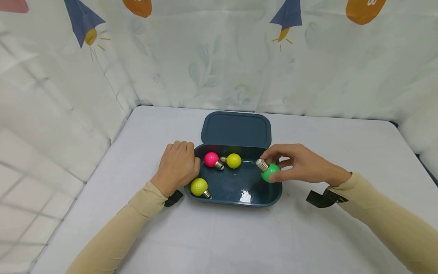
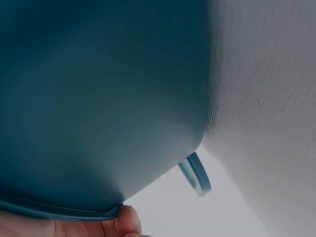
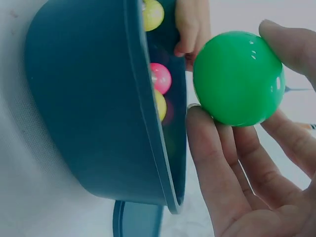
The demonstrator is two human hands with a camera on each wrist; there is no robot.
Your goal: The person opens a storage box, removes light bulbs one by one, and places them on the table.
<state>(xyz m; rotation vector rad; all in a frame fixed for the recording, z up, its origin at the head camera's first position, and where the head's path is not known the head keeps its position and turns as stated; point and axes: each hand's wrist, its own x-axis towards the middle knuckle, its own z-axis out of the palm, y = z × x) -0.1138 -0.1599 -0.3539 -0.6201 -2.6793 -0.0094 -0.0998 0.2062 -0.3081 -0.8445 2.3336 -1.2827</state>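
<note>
My right hand (image 1: 301,163) pinches a green light bulb (image 1: 270,173) between thumb and fingers, over the right end of a dark blue box (image 1: 239,190). The bulb's silver screw base points up and left in the head view. In the right wrist view the green globe (image 3: 239,79) is above the box rim. My left hand (image 1: 181,163) grips the box's left rim, its fingertips curled at the edge in the left wrist view. Inside the box lie a pink bulb (image 1: 211,159), a smooth yellow bulb (image 1: 234,161) and a textured yellow bulb (image 1: 199,187).
A dark blue lid (image 1: 236,129) lies flat behind the box. Both are on a white-covered table (image 1: 219,239). Patterned white cloth (image 1: 219,57) hangs behind the table and along its left side. A black strap (image 1: 325,198) hangs at the right wrist.
</note>
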